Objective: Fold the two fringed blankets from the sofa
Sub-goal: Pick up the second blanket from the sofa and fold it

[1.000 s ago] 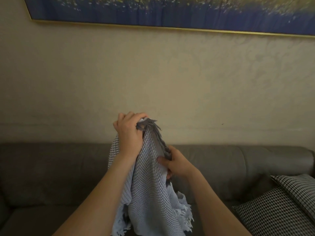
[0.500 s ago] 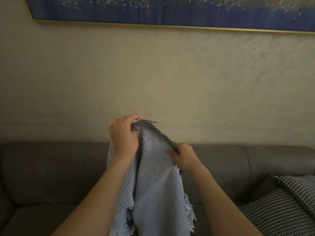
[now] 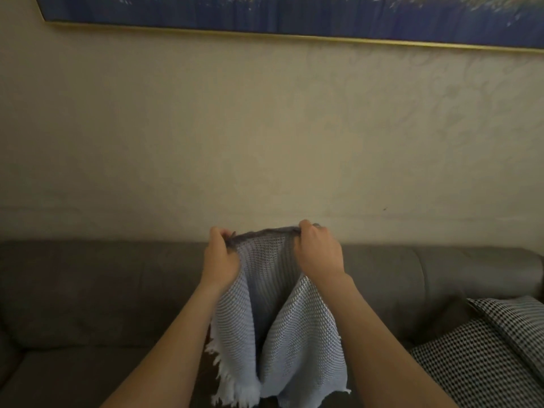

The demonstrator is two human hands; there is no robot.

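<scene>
A pale blue waffle-weave blanket (image 3: pixel 276 328) with white fringe hangs in front of me over the sofa. My left hand (image 3: pixel 220 257) grips its top edge at the left. My right hand (image 3: pixel 319 254) grips the same edge at the right. The edge is stretched short and level between the two hands. The cloth below falls in two folds, with fringe showing at the lower left. Only one blanket is in view.
A grey sofa (image 3: pixel 88 295) runs across the lower frame against a beige wall. Two black-and-white houndstooth cushions (image 3: pixel 482 357) lie on its right end. A blue painting with a gold frame (image 3: pixel 294 16) hangs high on the wall.
My right hand has slid up and to the right along the top edge, away from my left hand. The bunched edge is now spread out level between both hands.
</scene>
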